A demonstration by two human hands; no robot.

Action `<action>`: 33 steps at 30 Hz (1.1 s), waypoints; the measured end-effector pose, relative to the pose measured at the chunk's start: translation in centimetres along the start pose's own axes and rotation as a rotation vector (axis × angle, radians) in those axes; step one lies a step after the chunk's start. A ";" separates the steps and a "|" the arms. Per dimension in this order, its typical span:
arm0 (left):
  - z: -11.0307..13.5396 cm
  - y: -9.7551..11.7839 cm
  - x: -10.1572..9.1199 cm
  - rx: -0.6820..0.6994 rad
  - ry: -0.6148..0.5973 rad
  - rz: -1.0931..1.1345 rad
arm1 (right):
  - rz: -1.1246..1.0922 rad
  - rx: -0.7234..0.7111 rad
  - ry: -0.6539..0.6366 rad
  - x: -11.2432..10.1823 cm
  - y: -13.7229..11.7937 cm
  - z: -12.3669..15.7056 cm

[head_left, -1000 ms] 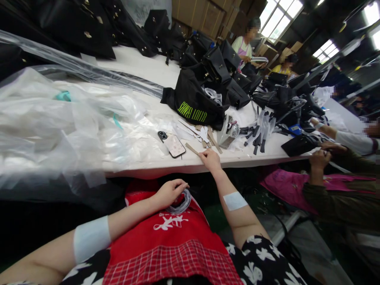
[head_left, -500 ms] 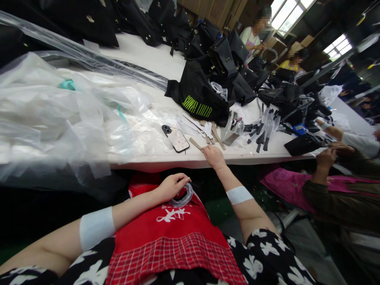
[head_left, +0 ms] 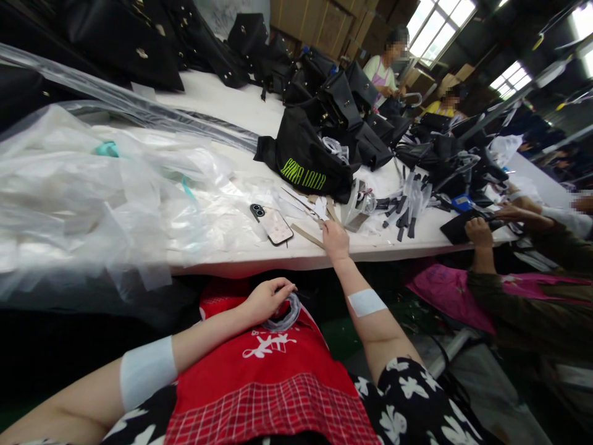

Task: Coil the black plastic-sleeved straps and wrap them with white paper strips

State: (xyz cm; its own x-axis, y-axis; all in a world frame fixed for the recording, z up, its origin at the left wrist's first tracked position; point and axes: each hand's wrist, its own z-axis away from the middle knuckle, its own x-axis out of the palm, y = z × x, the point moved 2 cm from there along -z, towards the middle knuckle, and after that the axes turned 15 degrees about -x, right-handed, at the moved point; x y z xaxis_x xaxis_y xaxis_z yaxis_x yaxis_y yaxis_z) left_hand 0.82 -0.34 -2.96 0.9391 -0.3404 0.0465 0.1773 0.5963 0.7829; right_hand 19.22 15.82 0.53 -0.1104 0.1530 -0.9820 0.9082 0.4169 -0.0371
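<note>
My left hand [head_left: 267, 298] rests in my lap on a red apron [head_left: 273, 371], fingers curled round a loop of clear plastic strap [head_left: 285, 317]. My right hand [head_left: 335, 240] reaches to the near edge of the white table [head_left: 259, 253], its fingers bent down among thin cardboard strips [head_left: 308, 235] and white paper scraps [head_left: 319, 210]. Whether it grips one is hidden. A phone [head_left: 272, 224] lies face down just left of that hand.
Crumpled clear plastic bags [head_left: 92, 191] cover the table's left. A black cloth bag with green lettering [head_left: 303, 164] and black handbags [head_left: 343, 99] are piled beyond. Black straps [head_left: 403, 213] lie to the right. A neighbour's hands [head_left: 479, 232] handle a black pouch; two people work at the far end.
My right hand has slid slightly farther onto the table among the strips. The neighbour's hands moved up onto the table. My left hand stays in my lap.
</note>
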 end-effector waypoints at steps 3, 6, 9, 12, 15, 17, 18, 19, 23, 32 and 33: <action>0.2 0.1 -0.5 0.000 0.023 -0.034 | -0.147 0.035 0.163 -3.5 -0.6 1.8; 0.0 0.3 -0.9 0.062 0.033 -0.070 | -0.455 -0.065 0.036 -7.1 -2.5 5.0; -0.3 0.1 -0.8 0.067 0.012 -0.066 | -0.650 -0.166 -0.312 -9.6 -5.0 8.5; -0.5 -0.1 -0.4 0.027 0.003 -0.064 | -0.633 -0.201 -0.460 -10.4 -6.7 10.9; -0.4 0.0 0.1 0.027 -0.001 -0.069 | -0.515 -0.154 -0.438 -9.9 -7.5 11.9; -0.2 0.2 0.2 0.034 -0.003 -0.080 | -0.456 -0.134 -0.419 -9.4 -8.0 12.0; -0.2 0.2 0.3 0.039 0.000 -0.085 | -0.441 -0.135 -0.416 -9.2 -8.3 12.0; -0.1 0.2 0.3 0.043 0.007 -0.091 | -0.430 -0.141 -0.415 -9.0 -8.7 11.9; 0.2 0.2 0.3 0.057 0.016 -0.111 | -0.362 -0.159 -0.440 -8.0 -10.1 11.3; 0.5 1.0 -0.7 0.232 0.081 -0.223 | -0.648 -0.188 -0.407 -6.4 -8.5 11.6; 0.6 1.1 -0.8 0.247 0.082 -0.246 | -0.727 -0.198 -0.389 -6.5 -8.0 11.7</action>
State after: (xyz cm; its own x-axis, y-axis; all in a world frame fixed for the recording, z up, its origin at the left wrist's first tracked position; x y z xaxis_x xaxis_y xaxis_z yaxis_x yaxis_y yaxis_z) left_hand 0.11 0.15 -1.70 0.8994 -0.3868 -0.2037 0.3339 0.3069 0.8913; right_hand 17.42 1.07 5.05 -0.4596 -0.5182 -0.7213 0.5738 0.4466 -0.6865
